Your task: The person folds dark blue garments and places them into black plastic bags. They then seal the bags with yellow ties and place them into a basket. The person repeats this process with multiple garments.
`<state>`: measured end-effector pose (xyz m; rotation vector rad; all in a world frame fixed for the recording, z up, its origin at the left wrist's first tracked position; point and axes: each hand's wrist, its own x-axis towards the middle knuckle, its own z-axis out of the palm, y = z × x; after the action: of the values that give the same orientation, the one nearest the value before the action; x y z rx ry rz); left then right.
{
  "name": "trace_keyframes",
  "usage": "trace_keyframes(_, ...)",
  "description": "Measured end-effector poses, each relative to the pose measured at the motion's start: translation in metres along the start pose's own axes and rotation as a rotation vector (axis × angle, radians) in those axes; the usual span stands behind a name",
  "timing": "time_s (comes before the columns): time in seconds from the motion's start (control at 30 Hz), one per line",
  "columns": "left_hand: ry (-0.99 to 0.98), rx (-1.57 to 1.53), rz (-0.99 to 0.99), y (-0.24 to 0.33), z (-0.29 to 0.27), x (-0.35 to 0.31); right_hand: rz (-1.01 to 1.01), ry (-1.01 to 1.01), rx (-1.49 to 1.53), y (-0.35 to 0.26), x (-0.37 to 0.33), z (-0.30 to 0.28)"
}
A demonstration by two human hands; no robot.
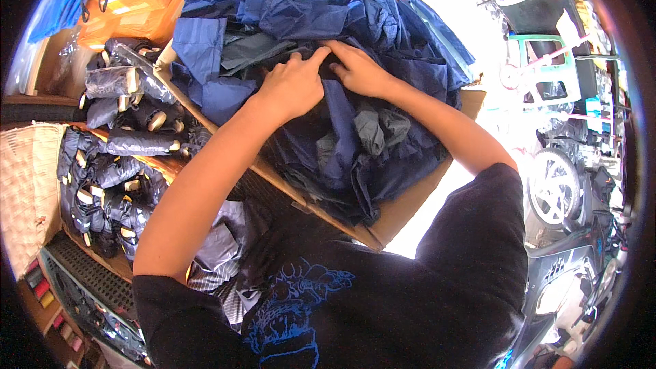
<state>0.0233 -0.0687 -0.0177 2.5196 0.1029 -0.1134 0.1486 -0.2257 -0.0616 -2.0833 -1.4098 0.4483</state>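
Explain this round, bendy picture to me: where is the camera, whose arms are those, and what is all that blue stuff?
The camera sits on a person's head and looks down, so you see that person's own arms coming up from the lower edge. Its very wide lens bends straight edges and leaves dark corners. No machine is at work here, only two bare hands.

The left hand and the right hand meet on a heap of dark blue thin fabric that fills an open cardboard box. Both press into the cloth, fingers bent, index fingers touching; whether they pinch a fold I cannot tell.

To the left lie rows of folded umbrellas in dark sleeves. Above them is an orange sheet. At the right edge stand a small wheeled scooter and other goods in bright light.
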Motion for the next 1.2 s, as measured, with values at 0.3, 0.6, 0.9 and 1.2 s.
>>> trace_keyframes(0.3, -0.368, 0.337, -0.248, -0.003, -0.007, 0.003, -0.024, -0.740, -0.155, -0.023, -0.015, 0.001)
trace_keyframes(0.6, -0.683, 0.588, -0.250, -0.001, -0.005, 0.003, 0.270, -0.780, -0.460, -0.013, -0.007, -0.016)
trace_keyframes(0.9, -0.646, 0.497, -0.204, 0.005, -0.016, 0.003, 0.173, -0.452, -0.282, 0.030, -0.005, 0.025)
trace_keyframes(1.2, -0.206, -0.069, -0.241, -0.006, -0.022, 0.008, 0.272, -0.416, 0.497, -0.035, 0.011, -0.061)
